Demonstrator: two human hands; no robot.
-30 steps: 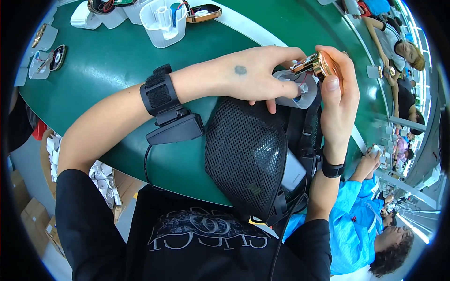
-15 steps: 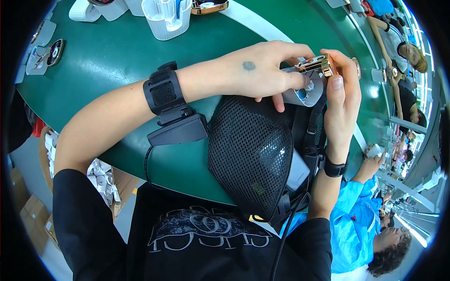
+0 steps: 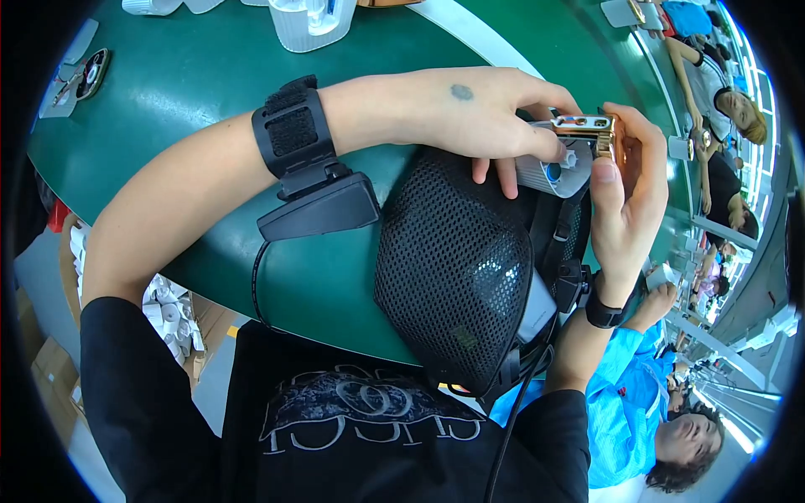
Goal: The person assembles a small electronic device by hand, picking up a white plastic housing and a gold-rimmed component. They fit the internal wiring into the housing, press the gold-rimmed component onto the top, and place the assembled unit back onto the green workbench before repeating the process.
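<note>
My left hand reaches across from the left, closed around a white ribbed plastic housing. Its thumb presses at the housing's open end, beside small white and blue parts. Facing it, my right hand grips a shiny gold-rimmed cover between thumb and fingers. The cover sits over the housing's opening, tilted, with a gap showing between them. Whether wires join the two cannot be made out. Below both hands lies a black mesh bag, with straps and a grey box at its right side.
The green table has a curved edge. More white housings stand at its far side, and a gold-rimmed unit lies at the far left. Below the table is a carton of white parts. A co-worker in blue sits at my right.
Both hands have shifted slightly right in the picture with the housing and cover. The gold-rimmed cover has turned and now shows its slotted edge more level.
</note>
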